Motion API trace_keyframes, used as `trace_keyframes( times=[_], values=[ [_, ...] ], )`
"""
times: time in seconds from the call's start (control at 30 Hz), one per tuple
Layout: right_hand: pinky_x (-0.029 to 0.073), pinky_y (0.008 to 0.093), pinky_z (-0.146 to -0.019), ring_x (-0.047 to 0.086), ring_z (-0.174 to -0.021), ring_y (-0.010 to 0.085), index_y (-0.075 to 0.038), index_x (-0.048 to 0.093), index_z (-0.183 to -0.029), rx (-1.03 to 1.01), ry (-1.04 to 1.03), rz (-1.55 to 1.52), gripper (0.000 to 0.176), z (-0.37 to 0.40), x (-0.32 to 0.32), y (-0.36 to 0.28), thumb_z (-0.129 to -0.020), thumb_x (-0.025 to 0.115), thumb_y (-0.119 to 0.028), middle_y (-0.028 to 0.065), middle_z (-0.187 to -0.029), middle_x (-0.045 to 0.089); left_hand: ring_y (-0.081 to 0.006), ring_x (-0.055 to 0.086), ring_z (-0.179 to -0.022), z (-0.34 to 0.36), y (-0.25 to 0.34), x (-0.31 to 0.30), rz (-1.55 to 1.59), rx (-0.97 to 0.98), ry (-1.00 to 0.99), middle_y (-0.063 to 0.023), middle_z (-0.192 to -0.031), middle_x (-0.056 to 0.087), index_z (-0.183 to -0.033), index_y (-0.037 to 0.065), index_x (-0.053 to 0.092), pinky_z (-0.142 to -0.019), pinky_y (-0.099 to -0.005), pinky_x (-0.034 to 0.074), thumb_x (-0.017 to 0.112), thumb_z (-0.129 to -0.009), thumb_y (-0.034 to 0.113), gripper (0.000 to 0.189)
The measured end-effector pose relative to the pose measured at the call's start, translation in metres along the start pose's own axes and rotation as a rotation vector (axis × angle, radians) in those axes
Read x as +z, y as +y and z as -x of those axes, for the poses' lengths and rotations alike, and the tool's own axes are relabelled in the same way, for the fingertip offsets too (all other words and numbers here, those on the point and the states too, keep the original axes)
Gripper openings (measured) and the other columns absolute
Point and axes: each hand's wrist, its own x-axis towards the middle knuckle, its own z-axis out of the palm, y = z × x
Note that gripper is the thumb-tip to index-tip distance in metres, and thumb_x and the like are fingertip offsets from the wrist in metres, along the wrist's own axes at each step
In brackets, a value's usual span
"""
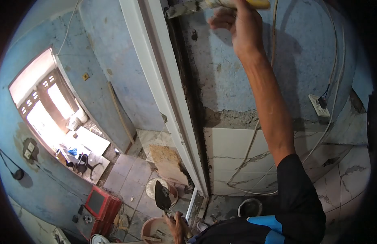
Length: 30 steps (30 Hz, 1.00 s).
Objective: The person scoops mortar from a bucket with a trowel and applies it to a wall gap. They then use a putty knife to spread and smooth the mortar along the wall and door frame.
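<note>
My right hand (237, 25) is raised to the top of the view, closed on a yellow-handled brush (204, 5). The brush's grey, mortar-caked bristles touch the dark mortar-filled gap (193, 101) between the white door frame (164, 89) and the blue wall. Low in the view, my left hand (178, 227) grips the handle of a pointed trowel (162, 197). The trowel's dark blade points up, above a pinkish bucket (152, 231).
White marble-look tiles (237, 154) cover the lower wall. A wall socket (319, 105) with hanging white cables is at the right. On the floor stand a pale bucket (154, 185), a dark bucket (250, 207) and a red box (101, 205). A bright doorway (46, 110) lies left.
</note>
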Motion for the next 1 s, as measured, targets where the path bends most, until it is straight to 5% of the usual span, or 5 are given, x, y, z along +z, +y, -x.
trace_keyframes(
  times=[0.3, 0.43, 0.57, 0.63, 1.0],
  values=[
    [0.050, 0.0269, -0.047, 0.060, -0.052, 0.0163, 0.004, 0.057, -0.090, -0.160, -0.104, 0.280, 0.029, 0.068, -0.028, 0.008, -0.090, 0.053, -0.024, 0.0087, -0.056, 0.057, -0.0126, 0.049, -0.045, -0.010, -0.012, -0.007, -0.006, 0.042, -0.020, -0.0053, -0.068, 0.052, -0.128, 0.006, 0.032, -0.038, -0.0269, 0.041, 0.058, -0.084, 0.017, 0.052],
    [0.054, 0.0257, -0.050, 0.064, -0.058, 0.0135, -0.001, 0.057, -0.098, -0.161, -0.130, 0.302, 0.025, 0.088, -0.015, 0.021, -0.085, 0.064, -0.021, 0.0103, -0.070, 0.065, -0.0123, 0.049, -0.046, -0.007, -0.004, -0.003, -0.005, 0.101, -0.047, -0.0057, -0.071, 0.053, -0.127, 0.006, 0.032, -0.039, -0.0268, 0.041, 0.058, -0.084, 0.017, 0.052],
    [0.057, 0.0286, -0.059, 0.068, -0.070, 0.0219, -0.002, 0.051, -0.107, -0.814, -0.223, 0.887, 0.037, 0.094, -0.004, 0.036, -0.079, 0.070, -0.017, 0.0107, -0.084, 0.065, -0.0127, 0.049, -0.048, 0.000, 0.008, 0.004, -0.001, 0.021, -0.021, -0.0063, -0.073, 0.053, -0.128, 0.005, 0.032, -0.040, -0.0275, 0.041, 0.059, -0.084, 0.018, 0.053],
    [0.057, 0.0294, -0.069, 0.067, -0.079, 0.0209, 0.001, 0.054, -0.108, -0.768, -0.258, 0.878, 0.037, 0.104, 0.002, 0.045, -0.077, 0.071, -0.011, 0.0125, -0.099, 0.063, -0.0130, 0.050, -0.048, -0.002, 0.006, 0.001, 0.002, 0.024, -0.018, -0.0065, -0.072, 0.053, -0.128, 0.005, 0.031, -0.040, -0.0277, 0.042, 0.059, -0.084, 0.018, 0.054],
    [0.059, 0.0296, -0.053, 0.067, -0.067, 0.0262, 0.005, 0.043, -0.108, -0.866, -0.404, 1.212, 0.049, 0.120, 0.045, 0.073, -0.072, 0.071, -0.015, 0.0236, -0.086, 0.062, -0.0141, 0.050, -0.048, -0.012, -0.014, -0.016, -0.050, 0.071, 0.008, -0.0077, -0.074, 0.054, -0.134, 0.005, 0.024, -0.039, -0.0276, 0.042, 0.057, -0.085, 0.014, 0.060]
  ],
)
